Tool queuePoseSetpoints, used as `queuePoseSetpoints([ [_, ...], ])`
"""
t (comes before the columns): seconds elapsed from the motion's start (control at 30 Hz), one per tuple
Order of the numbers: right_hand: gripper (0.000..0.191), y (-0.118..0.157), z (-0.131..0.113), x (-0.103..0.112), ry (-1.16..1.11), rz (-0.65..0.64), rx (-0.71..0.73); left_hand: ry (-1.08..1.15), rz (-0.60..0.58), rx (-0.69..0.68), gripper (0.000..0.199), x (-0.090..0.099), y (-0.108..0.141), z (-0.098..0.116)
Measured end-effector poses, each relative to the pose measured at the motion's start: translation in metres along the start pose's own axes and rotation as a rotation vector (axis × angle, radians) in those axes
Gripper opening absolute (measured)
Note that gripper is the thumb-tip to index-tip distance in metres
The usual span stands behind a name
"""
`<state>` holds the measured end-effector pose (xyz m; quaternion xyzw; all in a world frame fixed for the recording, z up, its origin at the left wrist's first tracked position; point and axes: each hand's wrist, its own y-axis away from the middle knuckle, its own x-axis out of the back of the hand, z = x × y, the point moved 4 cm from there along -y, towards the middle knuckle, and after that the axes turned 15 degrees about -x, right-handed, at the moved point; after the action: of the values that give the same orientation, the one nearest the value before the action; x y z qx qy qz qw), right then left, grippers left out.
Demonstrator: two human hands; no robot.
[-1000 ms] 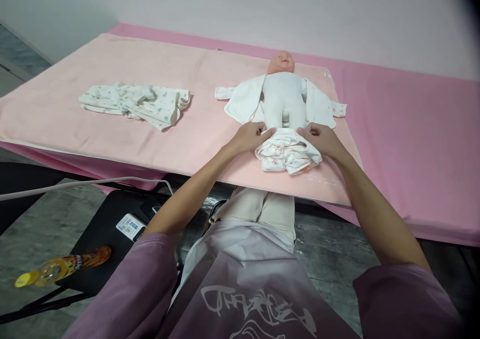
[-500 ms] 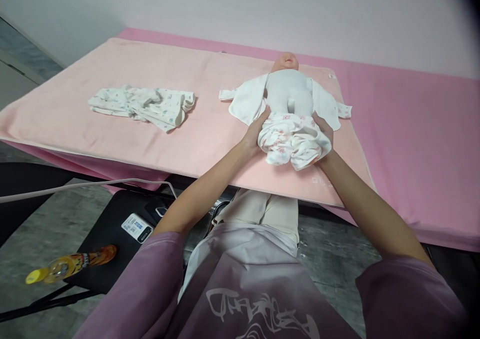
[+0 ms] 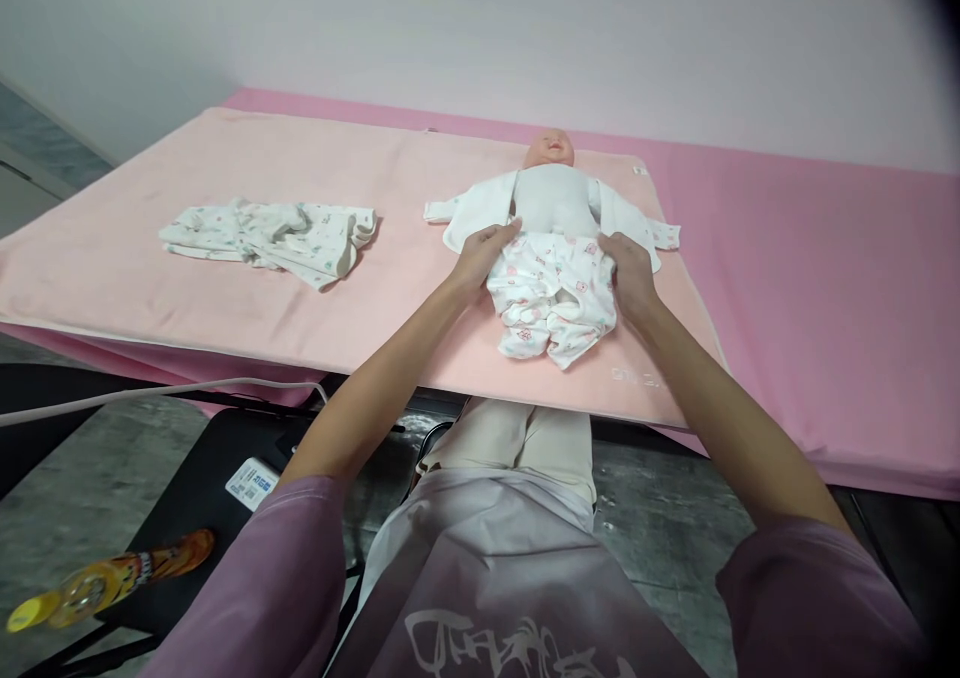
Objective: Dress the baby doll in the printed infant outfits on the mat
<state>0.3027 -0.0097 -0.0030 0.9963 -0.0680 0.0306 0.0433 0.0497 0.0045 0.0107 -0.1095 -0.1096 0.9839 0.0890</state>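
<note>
A baby doll (image 3: 553,193) lies on its back with its head toward the wall. White printed baby pants (image 3: 551,283) cover its legs and lower body. My left hand (image 3: 484,258) pinches the waistband at the left side, and my right hand (image 3: 628,270) grips it at the right. Spread open under the doll lies a white baby shirt (image 3: 480,210), its sleeves stretched out to both sides. The doll's feet are hidden in the fabric.
A folded printed baby garment (image 3: 274,238) rests farther left on the peach mat (image 3: 405,308). Pink cloth (image 3: 810,308) covers the table beyond it. Below left, a black chair (image 3: 187,488) bears a drink bottle (image 3: 112,578) and a white labelled device (image 3: 251,483). A pale cable (image 3: 165,390) crosses there.
Both hands have pulled the pants' waistband up over the doll's lower body, so the bunched fabric is now spread flatter over its legs. The view has shifted slightly.
</note>
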Motion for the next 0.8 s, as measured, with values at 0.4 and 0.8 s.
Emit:
queuePoseSetpoints([
  [0.4,0.058,-0.024,-0.055,-0.011,0.329,-0.167,0.093,-0.421,-0.247,-0.249,0.05,-0.019,-0.045,0.04],
  [0.8,0.046,-0.036,0.023,-0.015,-0.246,-0.215,-0.218,0.221,-0.028,0.266,0.045,-0.005,-0.033,-0.032],
])
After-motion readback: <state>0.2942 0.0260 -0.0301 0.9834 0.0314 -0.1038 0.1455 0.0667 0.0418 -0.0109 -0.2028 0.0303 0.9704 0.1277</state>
